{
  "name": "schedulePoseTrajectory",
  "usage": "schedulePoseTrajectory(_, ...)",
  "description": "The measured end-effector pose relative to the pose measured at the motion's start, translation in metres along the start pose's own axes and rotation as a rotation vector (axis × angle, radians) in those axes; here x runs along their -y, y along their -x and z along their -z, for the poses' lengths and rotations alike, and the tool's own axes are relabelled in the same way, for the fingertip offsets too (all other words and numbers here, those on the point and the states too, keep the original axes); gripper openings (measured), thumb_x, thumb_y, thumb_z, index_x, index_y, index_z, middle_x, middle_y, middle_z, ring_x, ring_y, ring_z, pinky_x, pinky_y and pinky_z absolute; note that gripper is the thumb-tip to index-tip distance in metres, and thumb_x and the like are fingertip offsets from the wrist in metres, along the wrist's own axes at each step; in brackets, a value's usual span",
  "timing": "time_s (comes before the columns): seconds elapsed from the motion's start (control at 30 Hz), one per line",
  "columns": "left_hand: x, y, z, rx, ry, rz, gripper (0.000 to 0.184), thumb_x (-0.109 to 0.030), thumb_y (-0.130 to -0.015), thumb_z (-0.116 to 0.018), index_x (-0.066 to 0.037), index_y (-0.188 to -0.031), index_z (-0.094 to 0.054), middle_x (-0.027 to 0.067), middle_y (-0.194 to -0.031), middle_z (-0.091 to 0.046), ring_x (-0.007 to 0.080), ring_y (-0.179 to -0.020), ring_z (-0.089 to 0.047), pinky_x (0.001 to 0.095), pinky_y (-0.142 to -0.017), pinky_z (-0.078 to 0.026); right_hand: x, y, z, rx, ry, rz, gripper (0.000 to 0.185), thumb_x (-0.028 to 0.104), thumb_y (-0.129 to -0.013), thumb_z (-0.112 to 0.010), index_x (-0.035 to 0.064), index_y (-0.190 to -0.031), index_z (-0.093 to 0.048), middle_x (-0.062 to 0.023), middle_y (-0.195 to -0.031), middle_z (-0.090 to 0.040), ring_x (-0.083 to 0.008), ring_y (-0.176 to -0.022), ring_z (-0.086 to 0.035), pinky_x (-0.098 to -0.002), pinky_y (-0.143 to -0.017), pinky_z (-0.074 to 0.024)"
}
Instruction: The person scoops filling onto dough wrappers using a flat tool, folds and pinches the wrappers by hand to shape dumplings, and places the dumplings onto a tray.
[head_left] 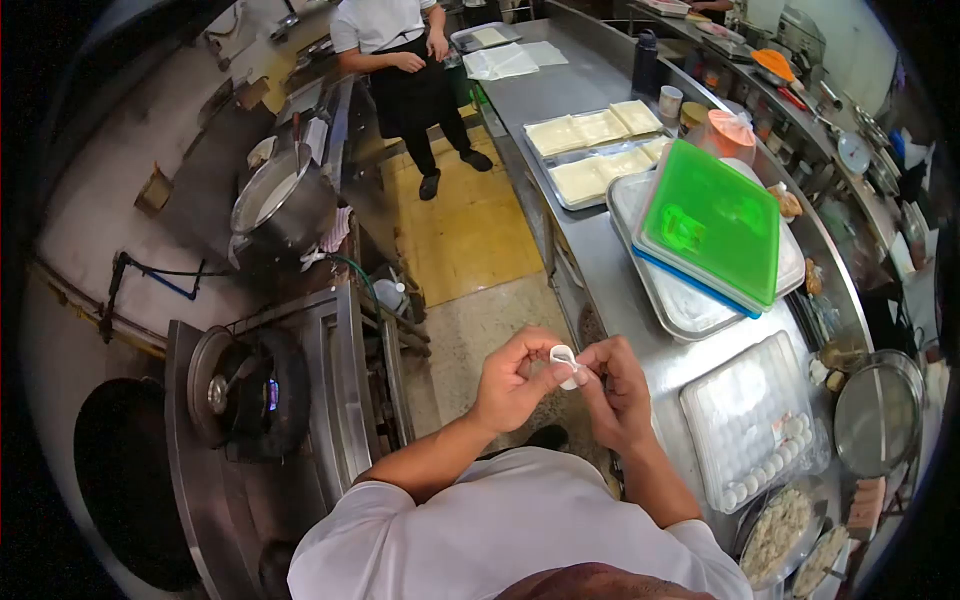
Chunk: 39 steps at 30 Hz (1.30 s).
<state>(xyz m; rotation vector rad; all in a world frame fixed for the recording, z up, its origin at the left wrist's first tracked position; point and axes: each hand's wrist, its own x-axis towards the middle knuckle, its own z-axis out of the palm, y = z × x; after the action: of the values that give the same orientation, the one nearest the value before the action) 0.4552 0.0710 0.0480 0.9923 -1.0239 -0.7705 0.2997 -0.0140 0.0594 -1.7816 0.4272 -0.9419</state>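
Observation:
Between my two hands is a small white dumpling wrapper point(563, 358), curled over so that its rim forms a loop. The fingers and thumb of my left hand point(512, 382) close on its left side. Across from it, my right hand point(617, 392) pinches the right edge near the fold. Both hands are held up in front of my chest, off the steel counter. Whether there is filling inside the wrapper, I cannot tell. A clear lidded tray point(735, 400) with several round white pieces lies to the right of my right hand.
Green-lidded containers point(712, 222) sit on a metal tray point(660, 305). Beyond are trays of pale square sheets point(595, 150). Bowls of pale filling point(785, 535) stand lower right. At left are a burner point(250, 395) and a large pot point(275, 200). A person point(400, 70) stands ahead.

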Motion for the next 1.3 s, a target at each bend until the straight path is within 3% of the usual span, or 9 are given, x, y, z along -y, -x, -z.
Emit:
schedulePoseTrajectory(0.13, -0.003, -0.005, -0.012, 0.079, -0.193, -0.104, 0.017, -0.004, -0.092, -0.071, -0.002, -0.107, -0.063, 0.0056, -0.102, -0.062, 0.0131, -0.095, -0.057, 0.0290, -0.087, -0.045, 0.012, 0.011, 0.007, -0.125, -0.197, -0.038, 0.007, 0.000, -0.095, -0.061, 0.0012, -0.102, -0.059, -0.0028, -0.093, -0.049, -0.0094, -0.082, -0.046, -0.0233, -0.073, -0.0388)
schedulePoseTrajectory(0.33, -0.003, -0.007, -0.041, 0.058, 0.026, -0.066, 0.013, -0.009, -0.093, -0.071, -0.002, -0.103, -0.066, 0.0077, -0.101, -0.062, 0.0156, -0.093, -0.057, 0.0285, -0.085, -0.045, 0.019, 0.023, 0.026, -0.128, 0.098, 0.062, 0.010, 0.001, -0.095, -0.061, 0.0008, -0.105, -0.058, -0.0048, -0.094, -0.049, -0.0129, -0.083, -0.046, -0.0263, -0.076, -0.0399)
schedulePoseTrajectory(0.5, -0.002, -0.012, -0.048, 0.166, -0.146, -0.140, 0.012, -0.009, -0.093, -0.071, -0.002, -0.102, -0.067, 0.0069, -0.099, -0.062, 0.0144, -0.090, -0.057, 0.0274, -0.083, -0.046, 0.022, 0.034, 0.026, -0.263, -0.083, -0.006, 0.007, 0.004, -0.096, -0.060, 0.0006, -0.101, -0.057, -0.0068, -0.092, -0.050, -0.0163, -0.082, -0.048, -0.0287, -0.076, -0.0408)
schedulePoseTrajectory(0.63, -0.003, -0.016, -0.059, 0.244, -0.190, -0.182, 0.011, -0.009, -0.093, -0.071, -0.002, -0.101, -0.067, 0.0064, -0.097, -0.063, 0.0146, -0.089, -0.057, 0.0273, -0.082, -0.046, 0.028, 0.039, 0.043, -0.214, 0.138, 0.047, 0.007, 0.004, -0.096, -0.061, 0.0005, -0.101, -0.056, -0.0075, -0.092, -0.052, -0.0168, -0.083, -0.049, -0.0286, -0.076, -0.0412)
schedulePoseTrajectory(0.73, 0.003, -0.011, -0.073, 0.135, 0.032, -0.058, 0.011, -0.011, -0.094, -0.071, -0.003, -0.100, -0.069, 0.0062, -0.095, -0.063, 0.0157, -0.088, -0.057, 0.0280, -0.080, -0.046, 0.030, 0.046, 0.049, -0.231, 0.216, 0.044, 0.008, 0.003, -0.095, -0.061, 0.0001, -0.101, -0.057, -0.0076, -0.091, -0.052, -0.0166, -0.081, -0.049, -0.0282, -0.075, -0.0417)
schedulePoseTrajectory(0.8, 0.002, -0.013, -0.074, 0.215, -0.138, -0.140, 0.011, -0.012, -0.094, -0.071, -0.003, -0.099, -0.069, 0.0060, -0.094, -0.063, 0.0158, -0.087, -0.057, 0.0287, -0.080, -0.047, 0.031, 0.051, 0.054, -0.242, 0.278, 0.054, 0.011, -0.002, -0.091, -0.063, 0.0009, -0.101, -0.058, -0.0126, -0.088, -0.054, -0.0242, -0.076, -0.054, -0.0330, -0.070, -0.0454)
schedulePoseTrajectory(1.03, 0.004, -0.015, -0.095, 0.335, -0.239, -0.118, 0.012, -0.014, -0.093, -0.072, -0.003, -0.097, -0.068, 0.0066, -0.093, -0.063, 0.0169, -0.085, -0.058, 0.0297, -0.078, -0.048, 0.034, 0.070, 0.069, -0.357, 0.171, -0.022, 0.004, 0.003, -0.096, -0.060, 0.0000, -0.098, -0.057, -0.0090, -0.089, -0.053, -0.0187, -0.079, -0.051, -0.0292, -0.073, -0.0432)
schedulePoseTrajectory(1.13, 0.014, -0.006, -0.117, 0.241, -0.199, -0.041, 0.009, -0.008, -0.092, -0.072, -0.002, -0.095, -0.067, 0.0074, -0.092, -0.062, 0.0179, -0.084, -0.059, 0.0299, -0.078, -0.048, 0.036, 0.086, 0.083, -0.326, 0.417, 0.017, 0.006, 0.002, -0.094, -0.061, 0.0006, -0.099, -0.057, -0.0104, -0.087, -0.053, -0.0222, -0.077, -0.052, -0.0323, -0.071, -0.0437)
schedulePoseTrajectory(1.3, 0.023, -0.005, -0.143, 0.493, -0.226, -0.100, 0.007, -0.004, -0.091, -0.071, -0.001, -0.096, -0.068, 0.0080, -0.095, -0.063, 0.0157, -0.086, -0.058, 0.0282, -0.078, -0.048, 0.037, 0.119, 0.103, -0.446, 0.383, -0.040, 0.008, 0.005, -0.094, -0.062, 0.0010, -0.099, -0.057, -0.0126, -0.084, -0.053, -0.0278, -0.075, -0.051, -0.0375, -0.068, -0.0435)
